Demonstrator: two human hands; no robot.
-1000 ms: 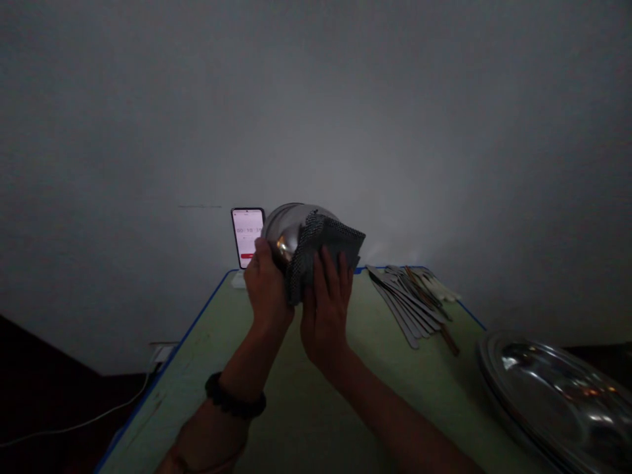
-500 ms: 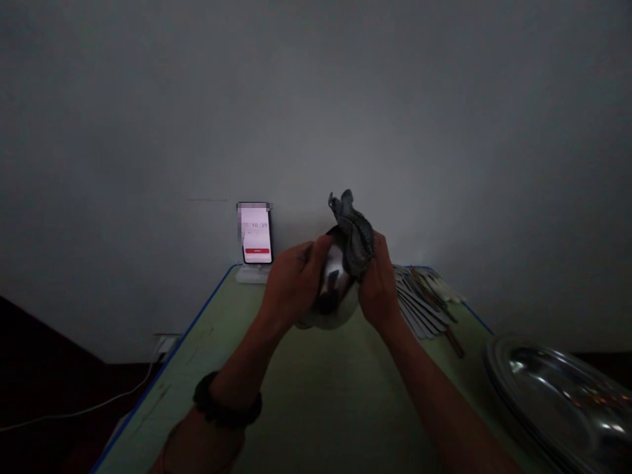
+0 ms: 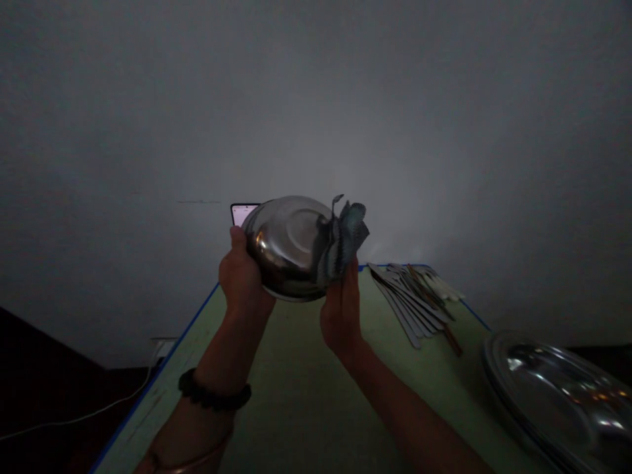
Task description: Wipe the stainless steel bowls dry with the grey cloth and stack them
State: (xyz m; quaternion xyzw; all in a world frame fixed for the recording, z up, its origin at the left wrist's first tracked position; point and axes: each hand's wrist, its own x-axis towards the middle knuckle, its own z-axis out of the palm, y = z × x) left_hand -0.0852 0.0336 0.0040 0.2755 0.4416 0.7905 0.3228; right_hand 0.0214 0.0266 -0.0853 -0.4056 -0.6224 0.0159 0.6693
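Note:
A shiny metal bowl (image 3: 286, 240) is held up above the table, its rounded underside turned toward me. My left hand (image 3: 243, 276) grips its left rim, thumb up along the edge and the other fingers hidden behind. On the bowl's right side, my right hand (image 3: 343, 309) holds a bunched grey-green cloth (image 3: 345, 234) against the metal. The cloth's scalloped edges stick up above my fingers.
A lit phone (image 3: 241, 212) stands behind the bowl, mostly covered by it. Fanned flat metal utensils (image 3: 409, 306), some with brown handles, lie at the table's back right. Large metal dishes (image 3: 553, 395) stand at the right. The green table (image 3: 296, 395) has a blue edge against the wall.
The bowl has turned so its underside faces me, and it has risen and shifted left. My left hand moved left with it; the cloth in my right hand is now at the bowl's right side.

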